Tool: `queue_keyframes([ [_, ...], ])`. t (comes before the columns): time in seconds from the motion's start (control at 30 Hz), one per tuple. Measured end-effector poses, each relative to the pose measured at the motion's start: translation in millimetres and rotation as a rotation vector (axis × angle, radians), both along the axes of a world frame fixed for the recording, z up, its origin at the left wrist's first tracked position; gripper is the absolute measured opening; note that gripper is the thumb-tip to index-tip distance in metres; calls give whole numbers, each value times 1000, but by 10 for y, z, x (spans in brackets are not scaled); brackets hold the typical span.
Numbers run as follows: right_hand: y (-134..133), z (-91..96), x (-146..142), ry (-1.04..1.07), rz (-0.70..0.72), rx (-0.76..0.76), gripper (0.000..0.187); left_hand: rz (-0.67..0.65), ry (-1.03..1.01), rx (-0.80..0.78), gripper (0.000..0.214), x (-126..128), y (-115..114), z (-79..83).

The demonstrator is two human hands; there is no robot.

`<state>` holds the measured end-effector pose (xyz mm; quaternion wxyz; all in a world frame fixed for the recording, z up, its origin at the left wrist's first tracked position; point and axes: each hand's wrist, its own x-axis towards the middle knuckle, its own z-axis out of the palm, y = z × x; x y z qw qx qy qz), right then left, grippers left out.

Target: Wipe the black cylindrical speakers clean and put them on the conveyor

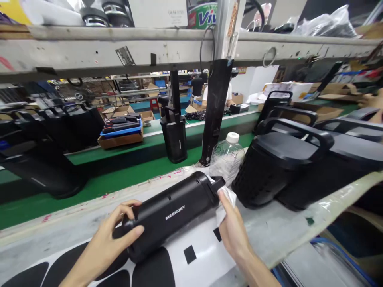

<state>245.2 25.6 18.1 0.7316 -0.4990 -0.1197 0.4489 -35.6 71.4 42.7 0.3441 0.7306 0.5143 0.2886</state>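
A black speaker [176, 199] marked MERKURY lies tilted on its side over the bench, its handle end pointing to the right. My left hand [115, 235] grips its left end, thumb on the front and fingers over the top. In my right hand [231, 223] is a crumpled white cloth [225, 201], pinched under the thumb and pressed against the handle end. Beneath the speaker is a white sheet [206, 259] with large black rounded shapes and small black squares.
Several black speakers with handles [281, 159] stand at the right, beside a clear plastic bottle [228, 157]. Behind the bench runs a green conveyor [134, 171] carrying another upright speaker [173, 137]. A post [214, 107] and an overhead shelf [104, 52] are in front. A person [230, 93] sits beyond.
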Motion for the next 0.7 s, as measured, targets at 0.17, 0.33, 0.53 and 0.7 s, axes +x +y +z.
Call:
queue_keyframes([
  [0.17,-80,321,-154,33,-56,113,63,-43,264,3,40,239,251,388],
  [0.33,-41,538,-307,-136,188,352,45,-364,155,-40,82,527,487,770],
  [0.53,-59,913,-226,-271,505,581,27,-629,-195,2,106,462,615,851],
  [0.7,27,1237,201,100,-270,568,17,-358,-560,156,87,307,650,479],
])
